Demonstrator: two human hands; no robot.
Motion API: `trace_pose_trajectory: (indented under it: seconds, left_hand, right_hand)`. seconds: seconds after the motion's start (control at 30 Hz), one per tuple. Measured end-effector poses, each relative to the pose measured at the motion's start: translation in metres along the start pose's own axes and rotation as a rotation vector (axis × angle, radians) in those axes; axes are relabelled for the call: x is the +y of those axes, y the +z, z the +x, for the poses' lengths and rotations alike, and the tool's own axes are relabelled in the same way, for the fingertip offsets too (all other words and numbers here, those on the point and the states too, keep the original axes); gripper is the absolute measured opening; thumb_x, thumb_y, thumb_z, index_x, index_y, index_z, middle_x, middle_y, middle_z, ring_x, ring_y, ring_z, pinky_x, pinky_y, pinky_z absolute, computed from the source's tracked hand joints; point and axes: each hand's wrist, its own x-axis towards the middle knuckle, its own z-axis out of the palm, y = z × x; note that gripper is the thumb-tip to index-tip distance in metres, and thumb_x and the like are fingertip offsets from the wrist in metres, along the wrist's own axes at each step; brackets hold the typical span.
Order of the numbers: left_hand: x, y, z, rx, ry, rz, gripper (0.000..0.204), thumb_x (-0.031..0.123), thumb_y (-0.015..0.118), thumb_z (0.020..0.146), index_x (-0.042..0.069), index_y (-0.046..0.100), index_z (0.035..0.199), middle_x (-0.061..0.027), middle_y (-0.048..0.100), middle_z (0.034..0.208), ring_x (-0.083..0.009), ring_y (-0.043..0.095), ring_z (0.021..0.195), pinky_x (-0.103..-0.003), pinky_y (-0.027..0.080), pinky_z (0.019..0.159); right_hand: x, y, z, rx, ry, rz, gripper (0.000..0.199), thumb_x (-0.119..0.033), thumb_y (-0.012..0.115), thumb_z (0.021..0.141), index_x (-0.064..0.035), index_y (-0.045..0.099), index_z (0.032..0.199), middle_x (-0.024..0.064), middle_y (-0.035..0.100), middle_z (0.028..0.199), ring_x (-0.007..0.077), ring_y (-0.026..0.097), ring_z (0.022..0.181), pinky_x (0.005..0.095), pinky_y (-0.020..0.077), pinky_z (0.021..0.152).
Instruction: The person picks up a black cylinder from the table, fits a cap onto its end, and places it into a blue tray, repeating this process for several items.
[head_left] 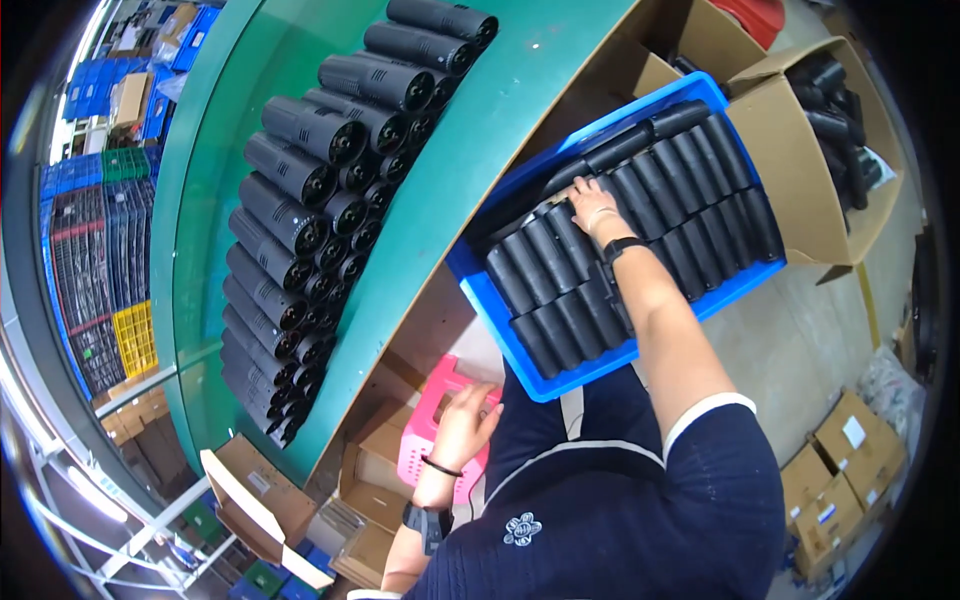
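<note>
A blue crate (532, 383) sits in front of me, packed with black cylinders (655, 190) in rows. My right hand (593, 203) reaches into it, its fingers spread over the ends of the cylinders beside a gap in the packing. I see no cylinder lifted in that hand. Lower and to the left, my left hand (467, 428) hovers at or rests on a pink perforated plastic stool or basket (425, 415); whether they touch I cannot tell. Its fingers are apart and hold nothing. On the green bench, more black cylinders (290, 165) lie stacked in a long pile.
The green bench (470, 120) runs along my left, its edge close to the crate. An open carton (790, 140) with black parts stands at the right. Closed cartons (850, 450) sit on the floor lower right. An open box (260, 500) is below the bench.
</note>
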Motion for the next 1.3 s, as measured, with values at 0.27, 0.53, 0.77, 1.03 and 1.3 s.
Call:
trace_pose_trajectory:
  seconds: [0.27,0.53,0.77,1.03,1.3]
  left_hand:
    - [-0.002,0.016,0.031,0.005,-0.133,-0.482,0.031,0.007,0.063,0.088,0.0,0.057,0.118,-0.0088,0.062,0.108,-0.0171,0.062,0.095,-0.028,0.049,0.085]
    - [0.043,0.015,0.065,0.053,-0.029,-1.124,0.093,0.007,0.078,0.075,0.011,0.02,0.147,-0.0127,0.033,0.143,-0.0222,0.036,0.13,-0.036,0.037,0.103]
    - [0.083,-0.018,0.042,0.033,0.296,-1.109,0.068,0.002,0.075,0.074,0.01,0.038,0.131,-0.0058,0.044,0.132,-0.0167,0.044,0.122,-0.035,0.037,0.105]
    - [0.056,-0.032,0.009,0.129,0.323,-1.21,0.067,0.007,0.074,0.077,0.01,0.036,0.133,-0.0071,0.045,0.13,-0.0178,0.045,0.121,-0.035,0.037,0.105]
    - [0.066,-0.039,-0.006,0.12,0.533,-0.707,0.07,0.021,0.077,0.077,0.008,0.036,0.133,-0.0092,0.039,0.128,-0.0209,0.041,0.124,-0.035,0.038,0.101]
  right_hand:
    - [0.041,-0.01,-0.084,0.539,-0.052,0.704,0.062,-0.007,0.079,0.065,-0.0083,0.049,0.12,0.0133,0.053,0.11,0.0311,0.054,0.105,0.0372,0.0441,0.097]
    - [-0.017,-0.039,-0.22,-0.088,-0.072,2.262,0.06,-0.017,0.061,0.086,-0.0096,0.037,0.141,0.0145,0.049,0.134,0.0276,0.05,0.122,0.0443,0.0416,0.103]
    - [-0.109,-0.011,-0.26,-0.405,-0.038,2.643,0.047,-0.029,0.053,0.086,0.0017,0.055,0.121,0.0145,0.058,0.126,0.0282,0.054,0.116,0.043,0.0432,0.098]
    - [-0.141,-0.015,-0.284,-0.593,-0.127,2.608,0.046,-0.028,0.056,0.087,0.0009,0.053,0.123,0.0146,0.058,0.124,0.0279,0.051,0.12,0.0448,0.0379,0.106]
    - [-0.141,-0.019,-0.267,-0.56,-0.066,2.4,0.047,-0.042,0.056,0.087,-0.0057,0.059,0.116,0.0123,0.063,0.114,0.0285,0.062,0.103,0.0452,0.0504,0.091]
